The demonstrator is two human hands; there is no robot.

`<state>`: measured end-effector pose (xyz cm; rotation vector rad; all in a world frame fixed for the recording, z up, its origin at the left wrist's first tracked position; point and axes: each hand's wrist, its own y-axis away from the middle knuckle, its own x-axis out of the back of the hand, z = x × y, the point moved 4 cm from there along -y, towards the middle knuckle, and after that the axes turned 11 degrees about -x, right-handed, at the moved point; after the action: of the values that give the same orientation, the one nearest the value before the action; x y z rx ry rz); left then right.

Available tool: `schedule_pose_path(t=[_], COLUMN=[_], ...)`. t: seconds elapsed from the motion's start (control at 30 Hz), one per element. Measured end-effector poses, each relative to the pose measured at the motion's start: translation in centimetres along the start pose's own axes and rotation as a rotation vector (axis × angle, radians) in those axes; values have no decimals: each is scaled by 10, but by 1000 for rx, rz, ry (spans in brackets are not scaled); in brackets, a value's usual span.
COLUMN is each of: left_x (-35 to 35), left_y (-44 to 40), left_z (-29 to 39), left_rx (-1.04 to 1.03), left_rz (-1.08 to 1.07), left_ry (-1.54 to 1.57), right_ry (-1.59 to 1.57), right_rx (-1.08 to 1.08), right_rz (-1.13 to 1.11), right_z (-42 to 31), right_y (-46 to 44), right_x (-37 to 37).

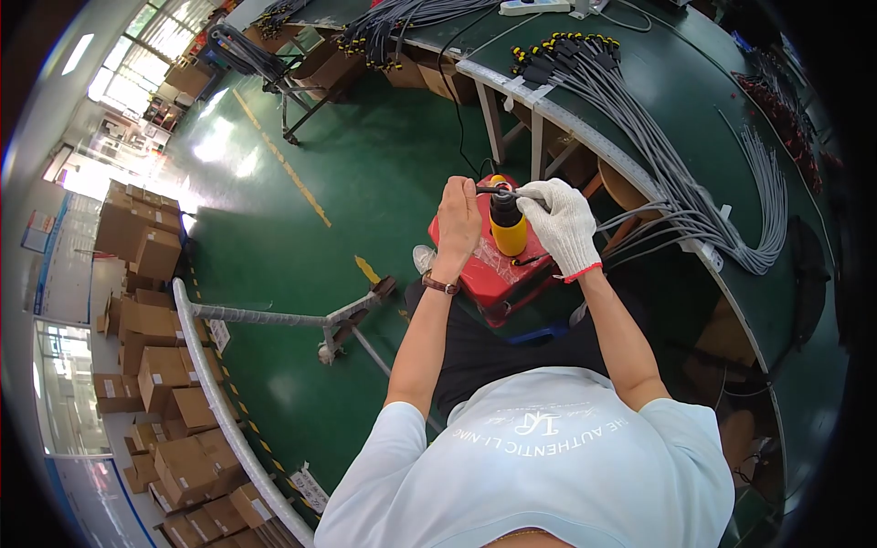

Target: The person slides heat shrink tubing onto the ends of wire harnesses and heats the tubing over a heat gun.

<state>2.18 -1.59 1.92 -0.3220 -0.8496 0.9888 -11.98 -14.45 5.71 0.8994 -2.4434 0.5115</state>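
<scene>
A thin dark cable (496, 190) stretches between my two hands, over the nozzle end of an upright yellow and black heat gun (509, 236). My left hand (459, 222), bare with a brown-strapped watch at the wrist, pinches the cable's left end. In a white knit glove with a red cuff, my right hand (561, 224) is closed on the cable's grey part. Beneath, a red stool or box (484, 283) with clear plastic film supports the heat gun. Another cable end with a small yellow tip (518, 262) hangs below my right hand.
Grey cables (630, 128) with black and yellow connectors lie bundled on the green curved workbench (703, 82) and droop past its edge to my right. A wrapped metal rail frame (260, 315) stands on the left. Cardboard boxes (187, 466) are stacked beyond it.
</scene>
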Motion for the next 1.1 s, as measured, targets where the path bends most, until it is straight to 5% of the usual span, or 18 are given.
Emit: schedule_pose_path(t=[0.2, 0.3, 0.4, 1.1], left_x=[-7, -4, -6, -5], left_y=[-8, -10, -5, 4], left_z=[-6, -10, -25, -38], left_rx=[-50, 287, 344, 374], left_rz=[-52, -98, 59, 147], left_ry=[-120, 247, 714, 708], right_ry=[-1, 10, 7, -173], right_rx=[-24, -79, -133, -141], right_rz=[-22, -4, -21, -115], right_z=[6, 14, 18, 22], right_y=[-3, -9, -12, -17], right_x=[-2, -3, -3, -9])
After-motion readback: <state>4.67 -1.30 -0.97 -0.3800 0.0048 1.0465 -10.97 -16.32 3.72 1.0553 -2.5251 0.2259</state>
